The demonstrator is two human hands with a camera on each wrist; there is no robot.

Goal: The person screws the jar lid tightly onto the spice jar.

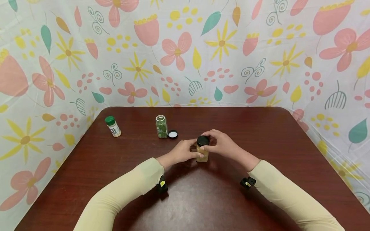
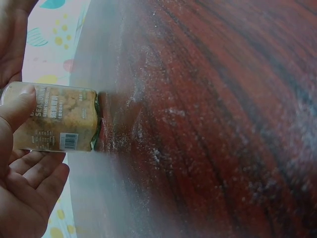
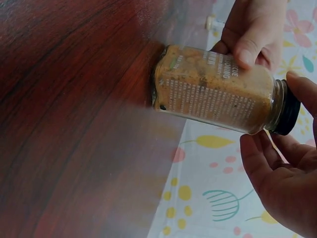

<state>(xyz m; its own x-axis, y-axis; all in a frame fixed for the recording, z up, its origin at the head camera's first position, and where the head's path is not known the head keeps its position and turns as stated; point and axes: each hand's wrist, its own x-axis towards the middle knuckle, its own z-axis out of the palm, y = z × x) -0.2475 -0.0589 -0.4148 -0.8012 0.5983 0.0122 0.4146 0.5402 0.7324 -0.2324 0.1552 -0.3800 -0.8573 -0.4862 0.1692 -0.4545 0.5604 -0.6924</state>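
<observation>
A square glass seasoning jar (image 1: 203, 154) with yellowish-brown contents stands upright on the table, its black lid (image 1: 203, 141) on top. From the left side my left hand (image 1: 185, 150) grips the body of the jar. In the left wrist view its thumb lies across the label of the seasoning jar (image 2: 74, 116), with the fingers on the other side. My right hand (image 1: 222, 144) pinches the black lid between thumb and fingers. The right wrist view shows the lid (image 3: 288, 110) seated on the jar's neck.
Farther back stands an uncapped glass jar of green flakes (image 1: 161, 128), a black lid (image 1: 172, 134) lying inner side up beside it. A white shaker bottle with a green cap (image 1: 113, 126) stands at the far left. A flowered cloth (image 1: 179, 77) hangs behind the brown table (image 1: 185, 199).
</observation>
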